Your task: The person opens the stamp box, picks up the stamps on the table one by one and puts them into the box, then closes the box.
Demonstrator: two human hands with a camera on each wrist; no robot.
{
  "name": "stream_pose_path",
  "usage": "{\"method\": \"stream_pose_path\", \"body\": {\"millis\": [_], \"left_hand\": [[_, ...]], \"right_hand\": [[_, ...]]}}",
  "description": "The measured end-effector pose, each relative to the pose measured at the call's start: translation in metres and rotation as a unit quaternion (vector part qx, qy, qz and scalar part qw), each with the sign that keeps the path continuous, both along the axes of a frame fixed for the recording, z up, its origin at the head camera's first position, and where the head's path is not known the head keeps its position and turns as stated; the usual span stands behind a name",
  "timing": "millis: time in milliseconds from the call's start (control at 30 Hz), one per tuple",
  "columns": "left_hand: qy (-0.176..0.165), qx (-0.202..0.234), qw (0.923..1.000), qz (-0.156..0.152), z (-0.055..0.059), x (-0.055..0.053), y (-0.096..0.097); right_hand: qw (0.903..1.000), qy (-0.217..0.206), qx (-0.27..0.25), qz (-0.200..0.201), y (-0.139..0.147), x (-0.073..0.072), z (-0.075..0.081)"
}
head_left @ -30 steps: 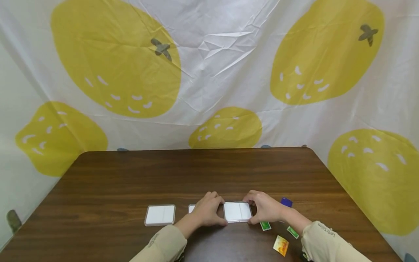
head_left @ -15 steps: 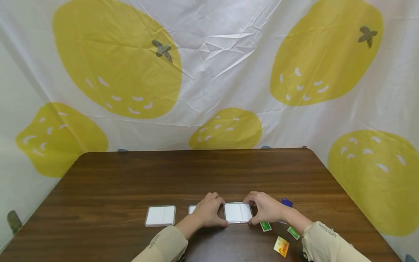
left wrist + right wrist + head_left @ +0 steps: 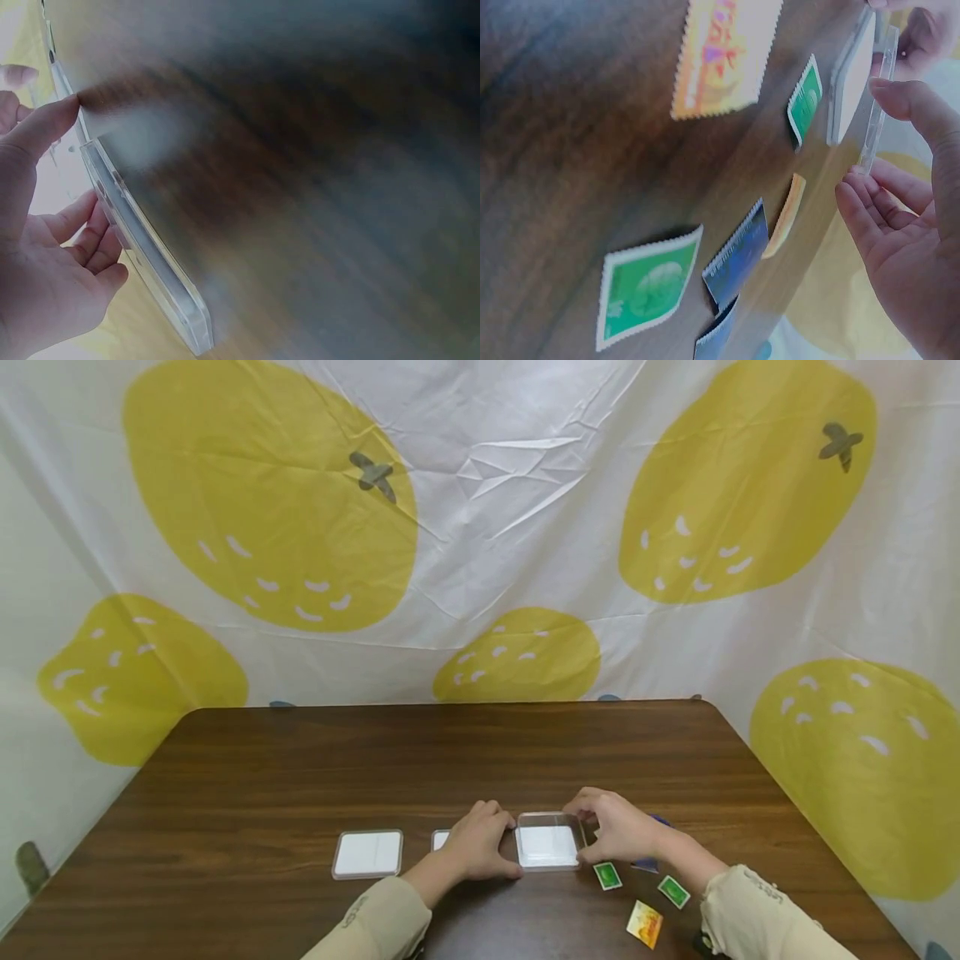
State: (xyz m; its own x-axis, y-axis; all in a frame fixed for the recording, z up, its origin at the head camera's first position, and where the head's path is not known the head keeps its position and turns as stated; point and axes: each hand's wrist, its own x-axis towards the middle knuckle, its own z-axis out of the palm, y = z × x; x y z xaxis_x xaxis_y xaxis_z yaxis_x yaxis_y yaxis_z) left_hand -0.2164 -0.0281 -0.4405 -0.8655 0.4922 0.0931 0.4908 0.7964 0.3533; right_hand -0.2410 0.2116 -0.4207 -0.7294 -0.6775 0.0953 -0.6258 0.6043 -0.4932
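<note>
Holding, right hand: the right hand (image 3: 621, 828) pinches the clear lid (image 3: 874, 133) by its right end, thumb on the near side, fingers on the far side.
Lid: raised over the right of the case; cannot tell whether its left end touches.
White-lined case: the white-lined case (image 3: 853, 82) lies flat on the counter (image 3: 450, 752), between the two hands, right end of a row of three.
Left hand: the left hand (image 3: 480, 843) grasps the left end of that case, thumb near, fingers far.
Row to the left: middle case (image 3: 439, 838) mostly covered by left hand and forearm; left case (image 3: 367, 854) well apart, in full view.
Stamps, right: first green stamp (image 3: 607, 876) just beside the case, near side; second green stamp (image 3: 674, 892) farther right; orange stamp (image 3: 645, 924) nearest the person.
In the way: right hand and forearm partly cover two blue stamps (image 3: 737, 253); a slim orange-edged stamp (image 3: 784, 217) shows only from the right wrist.
Backdrop: fruit-print sheet (image 3: 525, 543) beyond the far edge.
</note>
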Motion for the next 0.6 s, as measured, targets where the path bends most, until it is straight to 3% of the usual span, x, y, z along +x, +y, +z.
{"method": "stream_pose_path", "body": {"millis": [367,600], "left_hand": [[-0.003,-0.001,1.0000,-0.001,0.002,0.002,0.001],[-0.008,-0.002,1.0000,0.000,0.004,0.003,0.001]], "right_hand": [[0.9994,0.027,-0.005,-0.023,0.003,-0.022,0.001],[0.9990,-0.001,-0.011,-0.044,-0.001,-0.041,-0.001]]}}
